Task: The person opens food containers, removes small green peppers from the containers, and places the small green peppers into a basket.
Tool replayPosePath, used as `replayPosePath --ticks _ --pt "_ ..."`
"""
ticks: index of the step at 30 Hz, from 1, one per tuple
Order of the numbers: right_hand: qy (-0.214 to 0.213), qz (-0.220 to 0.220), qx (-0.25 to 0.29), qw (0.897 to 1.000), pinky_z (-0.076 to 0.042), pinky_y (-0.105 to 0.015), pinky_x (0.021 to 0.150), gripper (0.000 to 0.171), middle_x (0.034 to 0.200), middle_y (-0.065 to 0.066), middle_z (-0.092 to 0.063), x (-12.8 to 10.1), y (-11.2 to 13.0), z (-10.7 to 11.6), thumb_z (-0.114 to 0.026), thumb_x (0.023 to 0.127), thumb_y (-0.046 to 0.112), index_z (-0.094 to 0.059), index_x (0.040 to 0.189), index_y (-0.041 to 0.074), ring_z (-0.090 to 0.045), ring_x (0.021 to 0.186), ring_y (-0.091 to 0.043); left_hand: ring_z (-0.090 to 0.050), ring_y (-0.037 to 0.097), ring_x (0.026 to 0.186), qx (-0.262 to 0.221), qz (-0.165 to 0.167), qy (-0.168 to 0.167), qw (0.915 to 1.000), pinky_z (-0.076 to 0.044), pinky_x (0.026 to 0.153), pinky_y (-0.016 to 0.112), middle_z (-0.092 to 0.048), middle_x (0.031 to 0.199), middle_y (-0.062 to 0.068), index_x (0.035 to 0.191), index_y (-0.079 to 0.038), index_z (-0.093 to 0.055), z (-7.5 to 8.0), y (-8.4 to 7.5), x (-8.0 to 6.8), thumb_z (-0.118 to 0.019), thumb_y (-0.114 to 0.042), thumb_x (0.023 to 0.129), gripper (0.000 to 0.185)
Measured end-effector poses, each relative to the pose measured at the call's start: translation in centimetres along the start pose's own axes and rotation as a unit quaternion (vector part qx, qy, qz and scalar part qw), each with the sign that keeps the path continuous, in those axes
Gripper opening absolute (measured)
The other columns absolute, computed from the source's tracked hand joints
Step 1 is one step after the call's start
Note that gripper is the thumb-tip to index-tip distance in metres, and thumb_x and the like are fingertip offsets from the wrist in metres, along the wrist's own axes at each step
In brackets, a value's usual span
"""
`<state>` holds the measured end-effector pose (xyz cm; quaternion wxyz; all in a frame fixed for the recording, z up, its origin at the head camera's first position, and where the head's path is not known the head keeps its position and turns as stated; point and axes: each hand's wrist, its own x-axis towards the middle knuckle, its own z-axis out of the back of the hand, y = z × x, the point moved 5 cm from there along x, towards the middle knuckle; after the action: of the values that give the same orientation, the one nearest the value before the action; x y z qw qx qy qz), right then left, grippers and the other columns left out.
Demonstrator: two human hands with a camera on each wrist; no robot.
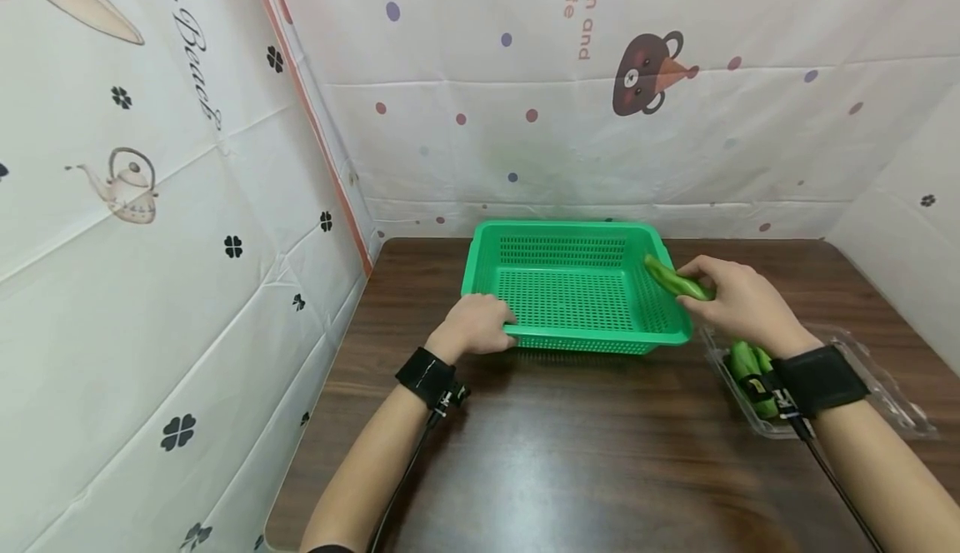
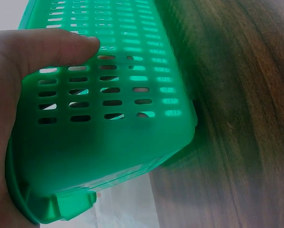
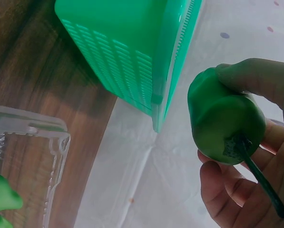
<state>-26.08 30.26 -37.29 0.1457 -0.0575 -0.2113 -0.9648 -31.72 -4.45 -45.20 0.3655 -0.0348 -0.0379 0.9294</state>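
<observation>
My left hand (image 1: 474,323) grips the front left corner of a green plastic basket (image 1: 585,335), thumb against its slotted outer wall (image 2: 108,137) in the left wrist view. The basket's slotted floor shows bare in the head view. Over the basket's right rim, my right hand (image 1: 738,295) holds a long green pepper (image 1: 670,278) between thumb and fingers. Its tip points toward the basket's inside. The right wrist view shows the pepper's dark stem (image 3: 263,183) toward the palm. More green peppers (image 1: 745,370) lie in a clear plastic box (image 1: 763,430), partly hidden under my right wrist.
The box's clear lid (image 1: 885,378) lies spread to the right. Everything stands on a dark wooden table (image 1: 510,470). Printed white sheeting (image 1: 442,153) hangs behind the table and on both sides. Black cables run from both wrist bands along the forearms.
</observation>
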Motion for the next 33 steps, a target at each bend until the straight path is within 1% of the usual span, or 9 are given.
replayPosePath --ticks 3,4,6,10,12,19,25,30,33 --pt "0.001 -0.005 0.000 1.000 -0.046 -0.038 0.065 0.037 0.098 -0.010 -0.068 0.4 0.0 -0.1 -0.074 0.094 0.020 -0.062 0.127 0.008 -0.060 0.075 -0.019 -0.048 0.005 0.062 0.000 -0.002 0.002 1.0000 -0.033 0.052 0.023 -0.072 0.078 -0.006 0.105 -0.028 -0.080 0.0 0.0 0.0 -0.068 -0.042 0.092 0.023" --pt "0.002 -0.006 0.000 1.000 -0.046 -0.038 0.065 0.038 0.098 -0.011 -0.068 0.6 0.0 -0.1 -0.074 0.093 0.020 -0.062 0.128 0.008 -0.060 0.076 -0.019 -0.050 0.005 0.063 0.001 -0.002 0.002 1.0000 -0.034 0.052 0.023 -0.073 0.080 -0.007 0.106 -0.028 -0.080 0.0 0.0 0.0 -0.068 -0.042 0.092 0.023" --pt "0.005 -0.009 -0.001 1.000 -0.045 -0.038 0.065 0.039 0.099 -0.011 -0.069 0.9 0.0 -0.1 -0.075 0.093 0.020 -0.062 0.128 0.009 -0.060 0.077 -0.019 -0.058 0.004 0.068 0.004 0.002 0.001 1.0000 -0.040 0.055 0.022 -0.076 0.090 -0.008 0.109 -0.029 -0.080 0.0 0.0 0.0 -0.069 -0.043 0.092 0.025" --pt "0.014 -0.012 -0.003 1.000 -0.044 -0.038 0.063 0.038 0.101 -0.011 -0.069 1.4 0.2 -0.1 -0.075 0.092 0.018 -0.063 0.127 0.009 -0.060 0.077 -0.019 -0.068 0.008 0.080 0.004 0.008 0.006 0.9999 -0.049 0.060 0.025 -0.077 0.104 -0.009 0.114 -0.029 -0.079 0.1 0.0 0.0 -0.069 -0.043 0.092 0.028" --pt "0.016 -0.011 -0.006 1.000 -0.044 -0.037 0.063 0.038 0.101 -0.011 -0.069 1.7 0.4 -0.1 -0.075 0.092 0.018 -0.063 0.127 0.009 -0.060 0.077 -0.019 -0.070 0.009 0.084 0.007 0.010 0.007 0.9999 -0.050 0.062 0.026 -0.077 0.106 -0.009 0.114 -0.030 -0.079 0.2 0.1 0.0 -0.069 -0.043 0.091 0.029" --pt "0.016 0.014 -0.026 0.999 -0.049 -0.044 0.070 0.037 0.104 -0.014 -0.070 2.8 1.0 -0.4 -0.076 0.091 0.018 -0.064 0.124 0.006 -0.064 0.084 -0.025 -0.063 0.006 0.072 0.011 0.010 0.009 0.9998 -0.042 0.055 0.024 -0.077 0.095 -0.010 0.113 -0.030 -0.079 0.2 0.0 0.0 -0.069 -0.043 0.091 0.028" --pt "0.020 0.008 -0.026 0.999 -0.051 -0.048 0.074 0.039 0.108 -0.015 -0.070 4.1 1.1 -0.9 -0.076 0.091 0.018 -0.064 0.125 0.007 -0.065 0.090 -0.028 -0.064 0.006 0.076 0.013 0.013 0.009 0.9998 -0.042 0.055 0.023 -0.077 0.104 -0.010 0.115 -0.030 -0.078 0.1 0.0 0.0 -0.069 -0.044 0.091 0.029" --pt "0.026 0.008 -0.027 0.999 -0.050 -0.045 0.071 0.039 0.110 -0.015 -0.070 4.9 0.9 -1.3 -0.076 0.091 0.019 -0.064 0.127 0.008 -0.064 0.087 -0.026 -0.060 0.008 0.071 0.015 0.016 0.014 0.9997 -0.037 0.055 0.025 -0.077 0.097 -0.009 0.117 -0.029 -0.078 0.1 0.0 -0.1 -0.068 -0.043 0.092 0.030" --pt "0.027 0.009 -0.025 0.999 -0.051 -0.045 0.072 0.039 0.112 -0.015 -0.070 5.0 0.8 -1.4 -0.076 0.091 0.019 -0.064 0.127 0.008 -0.065 0.088 -0.026 -0.062 0.007 0.073 0.017 0.014 0.013 0.9997 -0.037 0.056 0.024 -0.077 0.101 -0.009 0.118 -0.029 -0.077 0.2 -0.2 0.0 -0.067 -0.042 0.092 0.030"
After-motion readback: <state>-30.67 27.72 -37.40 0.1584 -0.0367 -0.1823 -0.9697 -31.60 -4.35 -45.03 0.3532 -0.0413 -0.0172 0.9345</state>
